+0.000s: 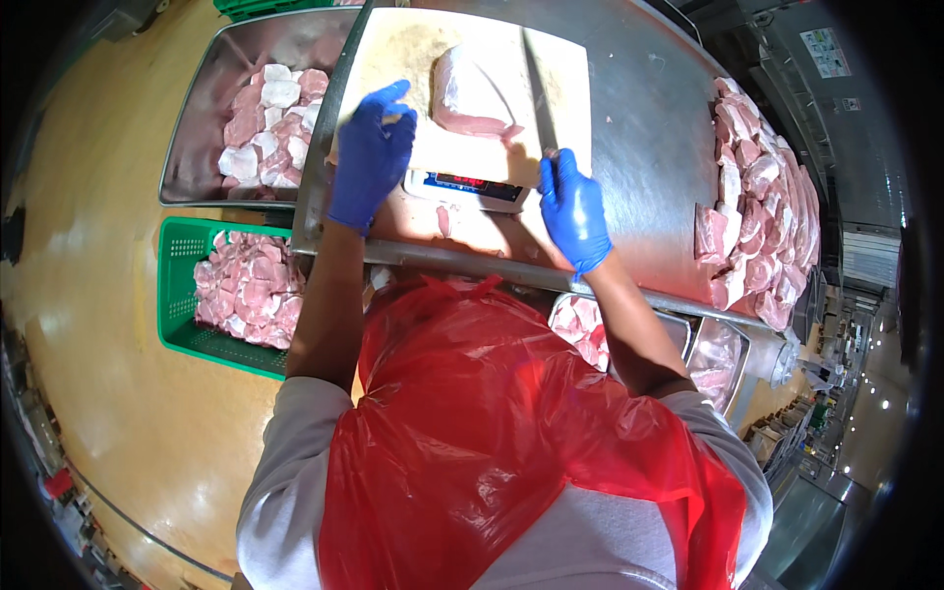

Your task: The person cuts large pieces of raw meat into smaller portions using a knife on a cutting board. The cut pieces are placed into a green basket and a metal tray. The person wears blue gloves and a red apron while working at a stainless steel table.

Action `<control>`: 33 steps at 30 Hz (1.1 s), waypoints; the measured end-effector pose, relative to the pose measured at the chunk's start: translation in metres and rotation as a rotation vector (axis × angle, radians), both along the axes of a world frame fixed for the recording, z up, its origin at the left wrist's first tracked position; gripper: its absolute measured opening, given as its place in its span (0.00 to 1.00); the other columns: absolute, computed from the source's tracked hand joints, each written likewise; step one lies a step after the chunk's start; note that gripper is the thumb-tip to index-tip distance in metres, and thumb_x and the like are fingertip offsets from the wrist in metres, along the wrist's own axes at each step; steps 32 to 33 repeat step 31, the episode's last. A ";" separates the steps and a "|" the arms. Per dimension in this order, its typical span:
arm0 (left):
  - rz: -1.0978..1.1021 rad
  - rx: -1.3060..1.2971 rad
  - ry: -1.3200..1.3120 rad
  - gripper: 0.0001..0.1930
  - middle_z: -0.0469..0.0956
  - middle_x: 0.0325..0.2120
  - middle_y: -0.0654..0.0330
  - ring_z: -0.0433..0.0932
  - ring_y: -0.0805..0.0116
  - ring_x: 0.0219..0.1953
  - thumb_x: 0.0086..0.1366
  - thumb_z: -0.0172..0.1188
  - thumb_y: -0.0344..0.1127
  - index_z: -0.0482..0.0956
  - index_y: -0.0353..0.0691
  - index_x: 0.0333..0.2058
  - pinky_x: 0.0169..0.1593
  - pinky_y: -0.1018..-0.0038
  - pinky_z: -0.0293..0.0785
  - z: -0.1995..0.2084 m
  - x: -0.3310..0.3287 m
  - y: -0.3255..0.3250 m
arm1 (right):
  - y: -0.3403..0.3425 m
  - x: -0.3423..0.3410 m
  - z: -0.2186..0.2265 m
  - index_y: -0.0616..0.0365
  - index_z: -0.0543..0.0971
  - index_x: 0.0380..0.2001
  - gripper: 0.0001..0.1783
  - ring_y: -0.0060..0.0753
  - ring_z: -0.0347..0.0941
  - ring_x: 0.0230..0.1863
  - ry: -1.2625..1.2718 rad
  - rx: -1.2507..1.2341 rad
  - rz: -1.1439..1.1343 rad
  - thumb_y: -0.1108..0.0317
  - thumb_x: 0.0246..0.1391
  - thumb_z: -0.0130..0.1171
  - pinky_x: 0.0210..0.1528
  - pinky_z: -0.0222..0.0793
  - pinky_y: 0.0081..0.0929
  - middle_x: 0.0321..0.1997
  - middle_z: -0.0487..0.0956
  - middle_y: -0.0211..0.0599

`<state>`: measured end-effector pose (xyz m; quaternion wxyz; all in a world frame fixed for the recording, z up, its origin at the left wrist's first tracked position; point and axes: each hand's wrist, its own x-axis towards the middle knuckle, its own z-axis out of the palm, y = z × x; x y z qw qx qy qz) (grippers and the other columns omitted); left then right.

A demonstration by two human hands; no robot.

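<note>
My right hand (574,208), in a blue glove, is closed round the handle of a long knife (538,88). Its blade points away from me, lying over the right part of the white cutting board (403,39). To the left of the blade rests a pale pink piece of raw meat (462,93), with a cut face toward me. My left hand (374,152), also gloved in blue, hovers over the board's left edge, empty, with fingers apart and a gap between them and the meat. A digital scale (472,189) with a lit red display sits at the board's near edge.
Meat pieces (762,197) are heaped on the right of the steel table (649,128). At left stand a steel tub (197,147) and a green basket (175,295), both holding cut meat. More meat trays (723,359) sit below the table's near edge. A small scrap (443,221) lies near the scale.
</note>
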<state>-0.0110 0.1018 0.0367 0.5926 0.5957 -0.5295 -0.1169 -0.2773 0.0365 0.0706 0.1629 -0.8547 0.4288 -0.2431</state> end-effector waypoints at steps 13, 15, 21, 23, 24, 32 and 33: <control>0.186 0.023 0.294 0.14 0.81 0.41 0.53 0.81 0.64 0.43 0.61 0.57 0.20 0.79 0.30 0.46 0.48 0.72 0.77 -0.066 -0.013 0.003 | -0.003 0.091 -0.012 0.62 0.68 0.43 0.09 0.63 0.79 0.26 0.213 -0.089 0.108 0.70 0.63 0.51 0.25 0.74 0.53 0.26 0.79 0.59; 0.203 -0.006 0.442 0.13 0.82 0.39 0.53 0.81 0.64 0.42 0.61 0.58 0.23 0.79 0.30 0.44 0.48 0.72 0.77 -0.072 -0.011 0.004 | -0.003 0.086 -0.018 0.62 0.68 0.43 0.10 0.63 0.79 0.26 0.318 -0.068 0.105 0.70 0.62 0.51 0.26 0.75 0.53 0.27 0.79 0.58; 0.297 -0.070 0.620 0.11 0.81 0.38 0.55 0.81 0.67 0.39 0.63 0.58 0.25 0.79 0.29 0.44 0.46 0.73 0.77 -0.064 -0.001 0.007 | 0.023 0.001 -0.015 0.62 0.66 0.45 0.12 0.63 0.79 0.27 0.684 0.086 0.182 0.71 0.61 0.52 0.28 0.74 0.54 0.27 0.80 0.57; 0.301 -0.035 0.509 0.11 0.81 0.37 0.56 0.81 0.68 0.38 0.63 0.59 0.24 0.79 0.31 0.44 0.43 0.74 0.77 -0.063 -0.002 0.007 | 0.032 -0.025 0.004 0.63 0.66 0.45 0.12 0.64 0.78 0.26 0.682 0.092 0.180 0.71 0.60 0.53 0.27 0.74 0.54 0.27 0.79 0.57; 0.299 -0.018 0.448 0.11 0.80 0.37 0.56 0.81 0.69 0.37 0.63 0.59 0.24 0.79 0.32 0.45 0.42 0.75 0.77 -0.062 -0.003 0.006 | 0.034 -0.031 0.013 0.63 0.66 0.45 0.13 0.64 0.78 0.26 0.675 0.095 0.176 0.71 0.60 0.53 0.27 0.74 0.54 0.27 0.79 0.57; 0.375 -0.044 0.286 0.10 0.79 0.37 0.58 0.81 0.69 0.36 0.64 0.62 0.25 0.81 0.38 0.45 0.36 0.76 0.77 -0.036 -0.039 -0.002 | 0.026 0.019 0.017 0.64 0.66 0.46 0.20 0.63 0.80 0.31 0.462 0.048 0.177 0.70 0.53 0.60 0.34 0.77 0.53 0.32 0.80 0.60; 0.375 -0.044 0.286 0.10 0.79 0.37 0.58 0.81 0.69 0.36 0.64 0.62 0.25 0.81 0.38 0.45 0.36 0.76 0.77 -0.036 -0.039 -0.002 | 0.026 0.019 0.017 0.64 0.66 0.46 0.20 0.63 0.80 0.31 0.462 0.048 0.177 0.70 0.53 0.60 0.34 0.77 0.53 0.32 0.80 0.60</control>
